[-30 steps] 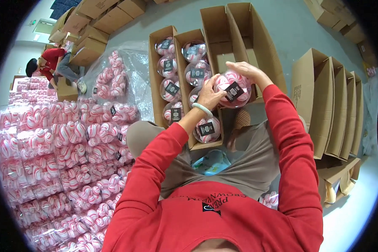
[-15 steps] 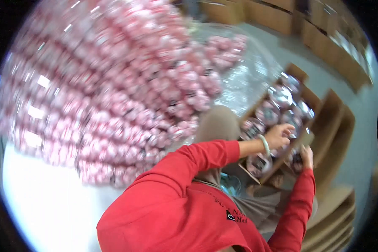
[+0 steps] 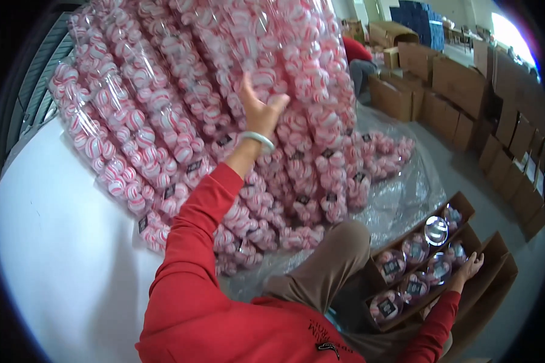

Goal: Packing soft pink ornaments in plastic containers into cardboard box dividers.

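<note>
A tall heap of clear packs (image 3: 157,103) filled with pink-and-white striped balls rises in front of me, many with small dark labels. My left hand (image 3: 261,112), with a pale bracelet at its wrist, is raised against the heap. Its thumb and fingers are spread and hold nothing; whether they touch a pack I cannot tell. Low on the right, a cardboard box (image 3: 378,241) contains several clear round-ended containers (image 3: 415,249) of similar balls, standing in rows. My right hand (image 3: 468,266) rests at the box's right side, fingers extended beside a container.
Clear plastic sheeting (image 3: 399,196) lies on the floor under the heap's right end. Open cardboard cartons (image 3: 457,88) line the far right, and brown flaps (image 3: 487,281) stand beside my box. A white surface (image 3: 48,199) is at left. Another person's red sleeve (image 3: 357,49) shows behind the heap.
My left hand has left the box and moved up and left to the heap. My right hand stays at the box's right side. The view has turned, showing more of the room.
</note>
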The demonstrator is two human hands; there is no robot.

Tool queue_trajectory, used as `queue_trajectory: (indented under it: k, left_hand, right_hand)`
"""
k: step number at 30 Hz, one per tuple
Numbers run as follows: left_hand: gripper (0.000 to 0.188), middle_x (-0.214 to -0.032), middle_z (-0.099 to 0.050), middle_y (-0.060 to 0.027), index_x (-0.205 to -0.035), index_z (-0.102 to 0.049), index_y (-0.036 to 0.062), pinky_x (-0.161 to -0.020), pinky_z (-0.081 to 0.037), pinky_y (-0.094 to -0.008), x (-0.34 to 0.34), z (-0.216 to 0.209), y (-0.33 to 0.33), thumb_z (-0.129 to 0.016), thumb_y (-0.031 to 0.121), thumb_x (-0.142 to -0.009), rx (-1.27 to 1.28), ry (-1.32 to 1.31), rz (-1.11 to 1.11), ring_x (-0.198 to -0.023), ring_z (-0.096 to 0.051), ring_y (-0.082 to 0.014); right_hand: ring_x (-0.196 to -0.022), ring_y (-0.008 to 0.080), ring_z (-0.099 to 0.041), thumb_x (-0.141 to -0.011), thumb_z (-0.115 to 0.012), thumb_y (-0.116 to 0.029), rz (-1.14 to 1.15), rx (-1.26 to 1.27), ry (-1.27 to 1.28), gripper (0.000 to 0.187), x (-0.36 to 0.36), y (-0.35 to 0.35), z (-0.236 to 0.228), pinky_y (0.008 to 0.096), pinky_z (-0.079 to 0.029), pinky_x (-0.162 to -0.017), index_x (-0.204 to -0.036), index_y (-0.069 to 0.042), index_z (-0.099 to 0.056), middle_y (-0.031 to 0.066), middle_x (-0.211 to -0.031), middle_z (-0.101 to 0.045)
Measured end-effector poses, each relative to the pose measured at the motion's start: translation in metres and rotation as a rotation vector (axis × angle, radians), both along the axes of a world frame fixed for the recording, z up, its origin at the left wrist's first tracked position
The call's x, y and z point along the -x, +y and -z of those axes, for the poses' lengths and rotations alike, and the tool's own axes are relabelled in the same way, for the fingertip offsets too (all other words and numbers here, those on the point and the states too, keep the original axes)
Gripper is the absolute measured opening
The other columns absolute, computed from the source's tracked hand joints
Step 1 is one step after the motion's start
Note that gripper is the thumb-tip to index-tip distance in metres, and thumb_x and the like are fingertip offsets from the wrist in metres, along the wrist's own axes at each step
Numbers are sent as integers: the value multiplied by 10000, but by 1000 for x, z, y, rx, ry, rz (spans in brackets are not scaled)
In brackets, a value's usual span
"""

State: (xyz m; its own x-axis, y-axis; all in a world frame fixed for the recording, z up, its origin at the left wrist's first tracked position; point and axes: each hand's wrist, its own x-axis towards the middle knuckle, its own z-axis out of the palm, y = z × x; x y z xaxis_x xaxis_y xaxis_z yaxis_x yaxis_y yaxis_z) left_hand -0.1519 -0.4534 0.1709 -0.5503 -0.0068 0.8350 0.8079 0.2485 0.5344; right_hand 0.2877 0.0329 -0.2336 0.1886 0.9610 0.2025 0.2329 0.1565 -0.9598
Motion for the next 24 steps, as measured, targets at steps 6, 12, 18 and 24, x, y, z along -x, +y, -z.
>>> queue_trajectory:
  k: [6,12,18,24]
  left_hand:
    - [1014,-1440,-243,-286,-1419,-216,-41,-1105,-248,-428,69,-104,-28,-790,347,-679,-166,15,-159,-1346,-255,-385]
    - [1032,-1444,-290,-268,-1409,-218,-81,-1090,-272,-402,87,-118,-22,-766,431,-700,-315,-40,-11,-1336,-318,-349]
    - [1069,-1448,-290,-255,-1409,-208,-79,-1103,-263,-403,69,-120,27,-772,467,-682,-166,70,101,-1346,-309,-341]
    - [1179,-1452,-265,-284,-1430,-146,-68,-1104,-269,-413,49,-129,80,-777,538,-640,-74,40,235,-1359,-283,-359]
  right_hand:
    - [-1127,240,-520,-920,-568,-314,-326,-65,501,664,68,-3,-23,353,-398,-953,-1404,29,-268,147,-1206,-558]
    - [-1391,271,-231,-893,-530,-444,-819,52,610,788,144,-105,-198,498,-119,-1107,-1499,-160,-115,112,-1503,-244]
    - [-1416,283,-144,-846,-552,-566,-1339,-228,275,953,258,-123,-389,505,-78,-1118,-1507,-162,3,134,-1531,-173]
    - [-1385,302,-240,-740,-661,-549,-1296,-557,88,1070,363,-98,-486,474,-205,-1106,-1487,-114,-30,197,-1496,-219]
